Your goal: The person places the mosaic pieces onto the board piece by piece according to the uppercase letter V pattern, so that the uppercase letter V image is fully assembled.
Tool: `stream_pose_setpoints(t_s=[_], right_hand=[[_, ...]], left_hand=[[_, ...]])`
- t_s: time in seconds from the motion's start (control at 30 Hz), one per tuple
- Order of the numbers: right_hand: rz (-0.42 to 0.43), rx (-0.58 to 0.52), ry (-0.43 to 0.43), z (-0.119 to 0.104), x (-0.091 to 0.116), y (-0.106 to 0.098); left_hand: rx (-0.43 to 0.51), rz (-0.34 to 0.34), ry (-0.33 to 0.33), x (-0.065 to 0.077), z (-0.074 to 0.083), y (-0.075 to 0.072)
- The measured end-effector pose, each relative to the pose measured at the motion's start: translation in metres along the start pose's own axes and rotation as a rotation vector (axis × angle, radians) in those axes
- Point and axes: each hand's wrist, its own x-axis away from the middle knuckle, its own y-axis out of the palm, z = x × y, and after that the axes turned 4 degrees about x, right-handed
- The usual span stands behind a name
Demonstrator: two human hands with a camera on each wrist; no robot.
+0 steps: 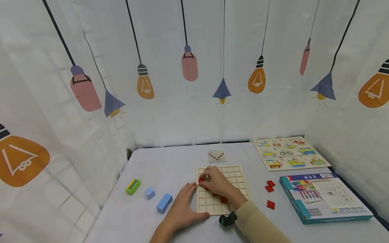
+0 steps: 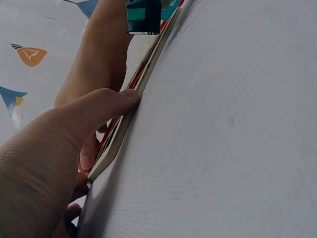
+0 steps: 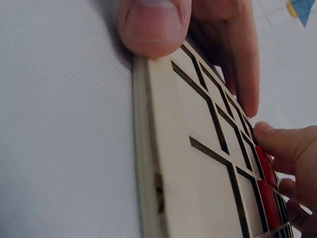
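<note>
A light wooden grid board (image 1: 209, 201) lies on the white table in front of me. My left hand (image 1: 183, 206) holds it steady at the near left corner, the thumb (image 3: 152, 25) against the near edge and the long fingers along the left side. Over the board's upper left, my right hand (image 1: 218, 182) pinches a small red square tile (image 1: 201, 180) between thumb and fingertips, right at the grid. More red tiles (image 1: 223, 199) sit in the grid cells, partly covered by that hand.
Loose red tiles (image 1: 270, 204) lie right of the board. A boxed set (image 1: 326, 195) and a picture puzzle board (image 1: 290, 153) stand farther right. Behind the grid is a small pattern card (image 1: 217, 156). To the left are blue blocks (image 1: 164, 203) and a striped green block (image 1: 133, 186).
</note>
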Motion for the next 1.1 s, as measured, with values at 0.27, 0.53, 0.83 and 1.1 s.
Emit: stream_pose_setpoints(t_s=[0.27, 0.53, 0.83, 1.1], right_hand=[[0.01, -0.023, 0.002, -0.003, 0.013, -0.012], [-0.037, -0.076, 0.004, -0.001, 0.032, -0.025], [-0.014, -0.045, -0.032, 0.001, 0.052, -0.037], [0.005, -0.062, -0.002, 0.004, 0.069, -0.047]], left_hand=[[-0.01, 0.002, 0.008, -0.001, 0.0, 0.001], [-0.011, 0.007, -0.001, -0.001, -0.002, 0.001], [-0.017, 0.014, -0.007, 0.0, -0.002, 0.002], [-0.012, 0.019, -0.006, 0.0, 0.0, 0.001]])
